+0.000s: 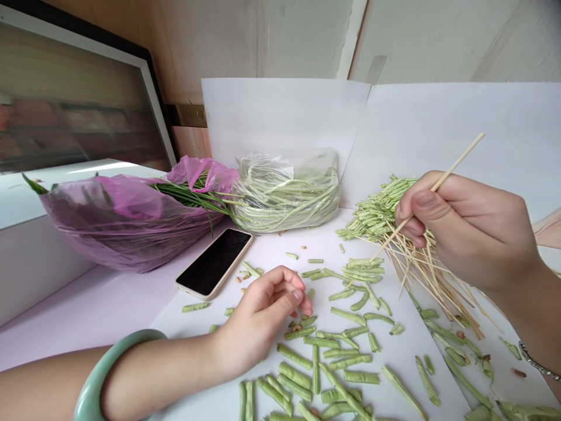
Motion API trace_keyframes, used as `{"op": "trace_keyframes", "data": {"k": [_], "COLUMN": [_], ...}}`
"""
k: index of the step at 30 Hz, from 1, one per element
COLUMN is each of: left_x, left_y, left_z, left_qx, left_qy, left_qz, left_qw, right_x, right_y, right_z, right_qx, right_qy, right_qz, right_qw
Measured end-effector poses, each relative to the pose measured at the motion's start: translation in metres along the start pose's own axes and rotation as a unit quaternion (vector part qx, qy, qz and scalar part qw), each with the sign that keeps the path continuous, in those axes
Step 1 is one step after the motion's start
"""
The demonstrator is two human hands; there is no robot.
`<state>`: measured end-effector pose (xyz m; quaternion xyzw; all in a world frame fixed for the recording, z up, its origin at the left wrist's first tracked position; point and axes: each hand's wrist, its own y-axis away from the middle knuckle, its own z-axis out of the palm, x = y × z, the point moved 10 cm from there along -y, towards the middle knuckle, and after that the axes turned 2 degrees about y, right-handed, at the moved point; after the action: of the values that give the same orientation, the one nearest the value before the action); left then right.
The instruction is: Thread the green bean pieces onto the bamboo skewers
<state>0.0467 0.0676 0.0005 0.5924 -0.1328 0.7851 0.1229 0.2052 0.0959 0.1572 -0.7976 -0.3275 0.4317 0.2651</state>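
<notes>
My right hand [473, 225] pinches a thin bamboo skewer [458, 156] between thumb and fingers. The skewer slants down to the left, its lower tip near a cluster of cut green bean pieces [363, 270]. No piece is visible on it. My left hand [272, 307] hovers low over the paper, fingers loosely curled and the thumb apart from the index finger. Nothing shows in it, though part of the palm is hidden. Around and below it lie many loose bean pieces [294, 374]. Behind my right hand is a pile of skewers [432, 275] loaded with bean pieces [377, 210].
A phone [214, 263] lies left of centre. Behind it stand a purple bag [131, 228] with green stalks and a clear bag of long beans [284, 193]. Bean scraps [464, 362] lie at the lower right. White boards [284, 111] stand at the back.
</notes>
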Motion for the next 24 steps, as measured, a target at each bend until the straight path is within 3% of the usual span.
{"op": "trace_keyframes", "data": {"k": [24], "left_x": [0.0002], "left_y": [-0.0001], "left_z": [-0.0011], "left_qx": [0.006], "left_qy": [-0.012], "left_qz": [-0.004], "left_qw": [1.0], "right_x": [-0.0038], "right_y": [-0.0006], "right_z": [0.0003], "right_qx": [-0.007], "right_qy": [-0.001], "right_qz": [-0.015], "right_qw": [1.0]}}
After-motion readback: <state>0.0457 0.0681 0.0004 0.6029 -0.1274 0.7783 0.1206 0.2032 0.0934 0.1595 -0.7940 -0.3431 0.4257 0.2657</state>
